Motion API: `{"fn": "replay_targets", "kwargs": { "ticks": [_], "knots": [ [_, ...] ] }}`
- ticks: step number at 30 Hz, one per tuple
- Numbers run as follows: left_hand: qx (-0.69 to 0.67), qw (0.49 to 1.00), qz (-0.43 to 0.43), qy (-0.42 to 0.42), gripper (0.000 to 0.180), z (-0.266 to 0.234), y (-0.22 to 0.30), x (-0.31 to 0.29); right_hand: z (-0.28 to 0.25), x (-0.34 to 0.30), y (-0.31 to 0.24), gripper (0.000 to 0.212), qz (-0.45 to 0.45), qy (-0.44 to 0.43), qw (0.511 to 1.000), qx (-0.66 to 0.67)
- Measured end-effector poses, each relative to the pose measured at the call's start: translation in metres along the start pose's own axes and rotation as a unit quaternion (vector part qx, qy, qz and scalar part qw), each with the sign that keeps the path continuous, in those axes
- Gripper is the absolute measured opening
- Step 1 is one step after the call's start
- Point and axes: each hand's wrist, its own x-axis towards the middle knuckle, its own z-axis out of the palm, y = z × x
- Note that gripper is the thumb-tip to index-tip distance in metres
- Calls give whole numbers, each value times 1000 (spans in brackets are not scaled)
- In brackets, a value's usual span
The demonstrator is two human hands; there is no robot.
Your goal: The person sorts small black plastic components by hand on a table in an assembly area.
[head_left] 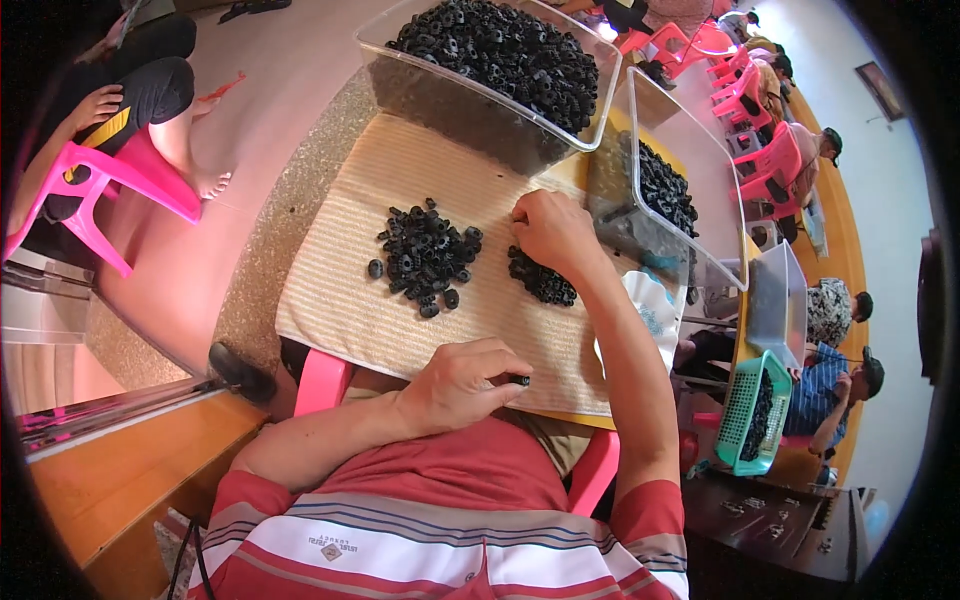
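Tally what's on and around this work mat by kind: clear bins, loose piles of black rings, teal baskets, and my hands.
Clear plastic bins holding black rings: 2
Loose piles of black rings on the mat: 2
Teal baskets: 1
Hands: 2, left hand, right hand
Total: 7

left hand (pixel 462 382) low near body, fingers curled, thumb and fingertips pinched together, forearm bent across front. right hand (pixel 553 232) reached forward, palm down, fingers bent, arm extended straight.
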Motion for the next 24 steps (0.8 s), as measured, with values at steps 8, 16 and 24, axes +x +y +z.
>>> {"fn": "replay_targets", "kwargs": {
  "ticks": [8, 16, 24],
  "knots": [
    [5, 1000, -13, -6, 21, -3, -2, 1, 13, -16, 9, 22, -59, 83, 994, 41],
    [-49, 993, -94, 45, 20, -3, 1, 2, 21, -79, 10, 11, -38, 134, 936, 322],
    [-101, 984, -133, 61, 19, 3, -9, -2, 38, -136, 2, 11, -3, 141, 885, 444]
  ]
}}
